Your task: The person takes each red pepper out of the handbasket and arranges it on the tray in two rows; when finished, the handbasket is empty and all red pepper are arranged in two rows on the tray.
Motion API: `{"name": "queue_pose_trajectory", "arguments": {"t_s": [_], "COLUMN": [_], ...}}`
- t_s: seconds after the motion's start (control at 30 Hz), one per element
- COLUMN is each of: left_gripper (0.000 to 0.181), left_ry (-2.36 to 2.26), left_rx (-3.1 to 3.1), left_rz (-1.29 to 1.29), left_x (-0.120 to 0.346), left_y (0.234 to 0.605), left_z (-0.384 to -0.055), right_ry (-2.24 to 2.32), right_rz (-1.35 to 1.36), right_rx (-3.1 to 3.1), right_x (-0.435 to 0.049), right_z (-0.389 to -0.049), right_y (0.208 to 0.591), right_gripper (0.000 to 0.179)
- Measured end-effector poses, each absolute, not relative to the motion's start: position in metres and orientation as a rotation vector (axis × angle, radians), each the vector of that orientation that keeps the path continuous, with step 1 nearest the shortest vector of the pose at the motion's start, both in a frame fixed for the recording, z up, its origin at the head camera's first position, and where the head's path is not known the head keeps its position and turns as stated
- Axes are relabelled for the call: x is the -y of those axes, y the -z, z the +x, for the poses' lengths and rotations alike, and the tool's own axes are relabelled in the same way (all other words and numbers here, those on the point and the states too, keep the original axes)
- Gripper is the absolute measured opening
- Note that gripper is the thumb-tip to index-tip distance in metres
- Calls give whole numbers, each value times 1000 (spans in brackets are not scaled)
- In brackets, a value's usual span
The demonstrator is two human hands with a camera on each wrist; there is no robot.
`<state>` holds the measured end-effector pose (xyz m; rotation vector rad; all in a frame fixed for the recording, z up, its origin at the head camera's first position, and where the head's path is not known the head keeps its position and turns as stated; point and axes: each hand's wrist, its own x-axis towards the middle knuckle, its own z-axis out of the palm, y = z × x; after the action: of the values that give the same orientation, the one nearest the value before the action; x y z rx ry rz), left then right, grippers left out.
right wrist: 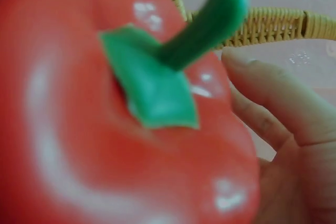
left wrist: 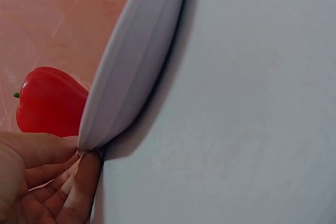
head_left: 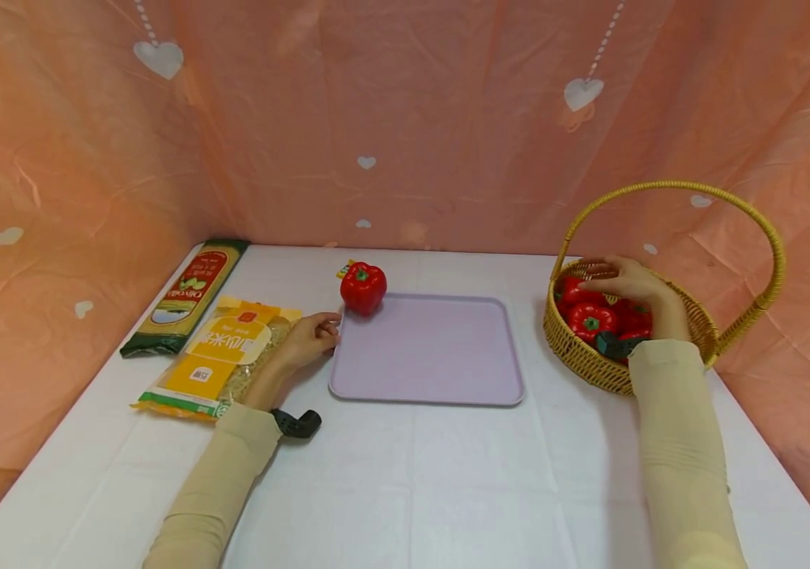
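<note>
The left hand (head_left: pixel 308 341) pinched the left rim of a lilac rectangular tray (head_left: pixel 426 348), its thumb and fingertips meeting narrowly at the edge. The tray lay on a white tablecloth (head_left: pixel 405 490). A red bell pepper (head_left: pixel 363 292) with a green stem stood at the tray's far left corner; it could not be told whether it rested on the rim or just beside it. A small yellow-and-green item (head_left: pixel 344 269) showed partly behind that pepper.

The right hand (head_left: pixel 628 283) was over a wicker basket (head_left: pixel 578 363) with a tall arched handle, to the right of the tray and apart from it. Its thumb and fingers were spread wide above the red bell peppers in the basket (head_left: pixel 592 320); whether they touched one could not be told.

Just left of the left hand lay a yellow, partly clear food bag (head_left: pixel 220 356), and beyond it a dark green packet (head_left: pixel 187 296) with a red label. A peach curtain (head_left: pixel 433 142) with pale hearts hung behind.
</note>
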<state>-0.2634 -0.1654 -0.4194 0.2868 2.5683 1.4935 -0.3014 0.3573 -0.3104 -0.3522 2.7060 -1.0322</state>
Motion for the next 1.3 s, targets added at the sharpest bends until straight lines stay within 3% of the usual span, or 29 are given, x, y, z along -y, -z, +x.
{"name": "queue_pose_trajectory", "arguments": {"t_s": [0.3,1.3], "left_gripper": [43,43], "left_ry": [-1477,-1517], "left_rx": [-2571,-2560], "left_rz": [268,312], "left_x": [165,166], "left_y": [420,423], "left_z": [-265,-266], "right_ry": [949,794], "right_rz": [-464,-369], "right_rx": [-2686,-2668], "right_x": [-355,-351], "right_z": [-305,-306], "right_y": [314,317], "right_gripper": [60,66]}}
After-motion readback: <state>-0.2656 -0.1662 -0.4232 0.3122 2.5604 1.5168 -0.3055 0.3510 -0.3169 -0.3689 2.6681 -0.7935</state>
